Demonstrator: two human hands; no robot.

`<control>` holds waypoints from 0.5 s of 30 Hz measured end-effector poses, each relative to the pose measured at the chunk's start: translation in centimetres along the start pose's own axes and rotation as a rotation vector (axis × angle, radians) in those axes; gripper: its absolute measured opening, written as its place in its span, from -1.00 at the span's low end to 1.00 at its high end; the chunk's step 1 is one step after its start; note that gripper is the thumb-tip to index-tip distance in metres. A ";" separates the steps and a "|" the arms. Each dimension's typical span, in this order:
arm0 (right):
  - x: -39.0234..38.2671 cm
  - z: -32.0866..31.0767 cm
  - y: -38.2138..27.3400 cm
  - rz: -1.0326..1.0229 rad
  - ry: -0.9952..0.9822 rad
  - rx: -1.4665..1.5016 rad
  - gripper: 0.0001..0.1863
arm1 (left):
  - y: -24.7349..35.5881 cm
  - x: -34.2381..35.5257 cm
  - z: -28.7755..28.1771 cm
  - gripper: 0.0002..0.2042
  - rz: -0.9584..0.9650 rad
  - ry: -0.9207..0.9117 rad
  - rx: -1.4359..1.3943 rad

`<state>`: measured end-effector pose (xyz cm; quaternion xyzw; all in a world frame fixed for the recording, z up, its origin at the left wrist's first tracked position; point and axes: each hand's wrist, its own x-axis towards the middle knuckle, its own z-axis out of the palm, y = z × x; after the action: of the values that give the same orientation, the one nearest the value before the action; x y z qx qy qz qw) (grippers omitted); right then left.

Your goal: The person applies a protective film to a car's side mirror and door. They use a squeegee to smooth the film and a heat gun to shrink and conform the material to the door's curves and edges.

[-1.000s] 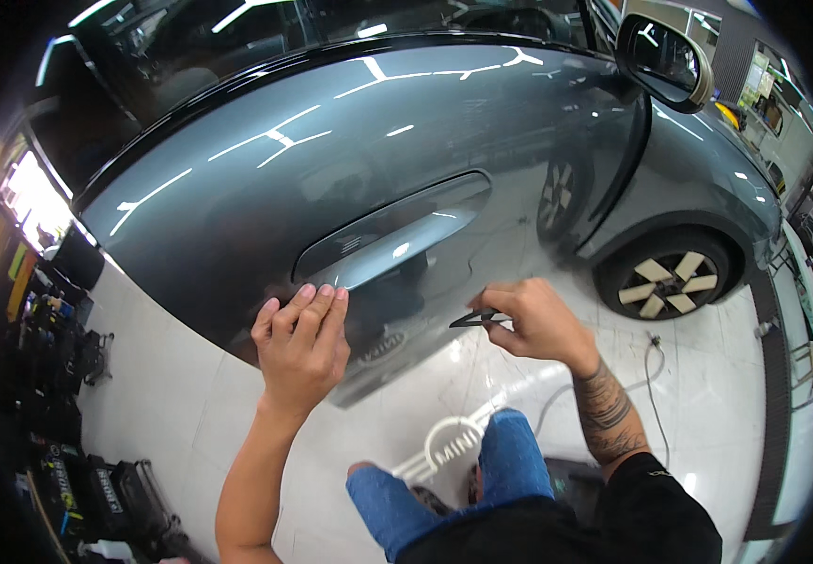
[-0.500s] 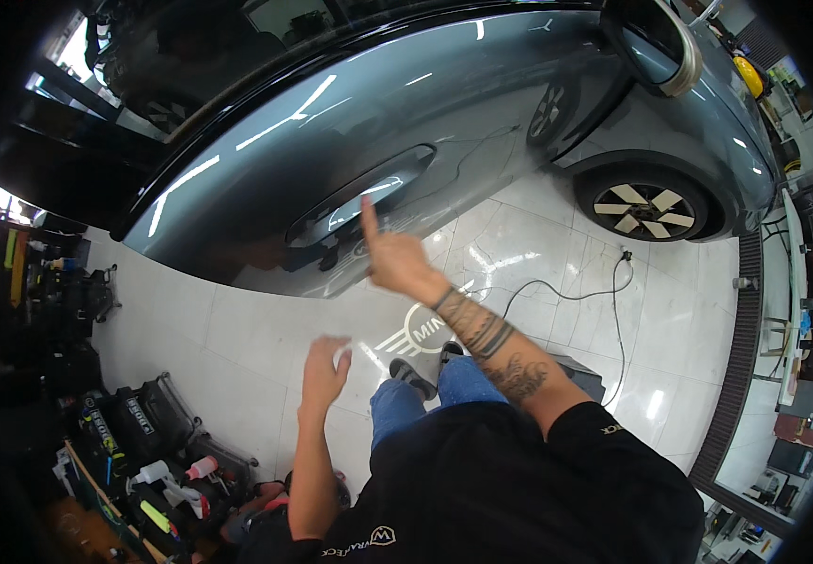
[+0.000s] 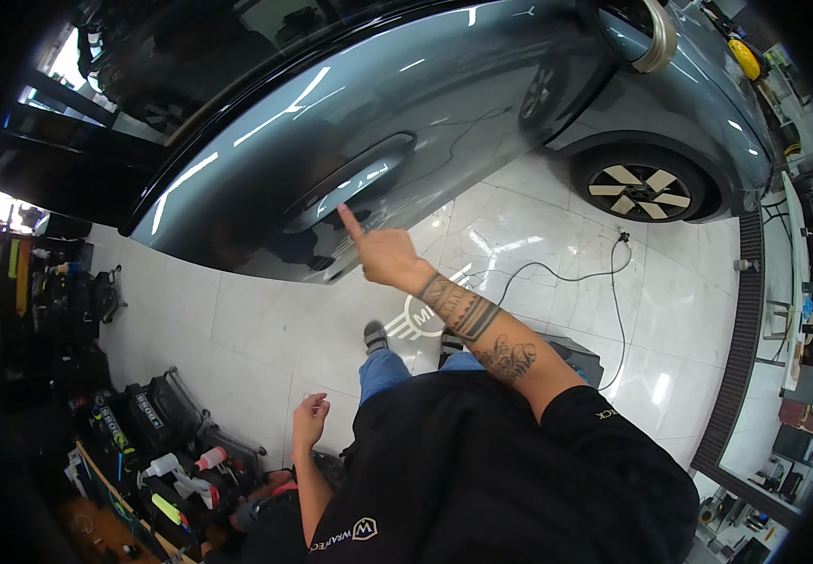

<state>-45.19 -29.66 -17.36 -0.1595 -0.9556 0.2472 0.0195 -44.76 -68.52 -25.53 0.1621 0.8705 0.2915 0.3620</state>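
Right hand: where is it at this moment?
In the head view, the right hand is raised at centre, index finger pointing up at the grey car door, just below the recessed door handle.

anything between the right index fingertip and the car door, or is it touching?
Head view: right hand points its index finger at the grey car door, just under the door handle. Nothing lies between them; actual contact cannot be told.

Glossy white tiled floor [image 3: 237, 329], grey car [image 3: 482, 85] parked on it, black cable [image 3: 557, 277], tool cases [image 3: 157, 418]
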 end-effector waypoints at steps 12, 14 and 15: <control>0.8 -1.9 4.2 0.026 0.915 0.247 -0.61 | -8.2 8.4 -10.7 -0.72 0.012 -0.154 0.085; 2.6 -0.5 1.8 0.089 0.974 0.142 -0.57 | -9.9 10.6 -13.0 -0.71 0.023 -0.166 0.123; 3.6 0.3 0.6 0.121 1.001 0.086 -0.55 | -9.9 11.4 -13.8 -0.70 0.017 -0.165 0.088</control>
<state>-48.41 -28.17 -18.05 -0.3125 -0.8071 0.1800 0.4675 -63.30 -76.02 -29.96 0.2086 0.8482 0.2419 0.4225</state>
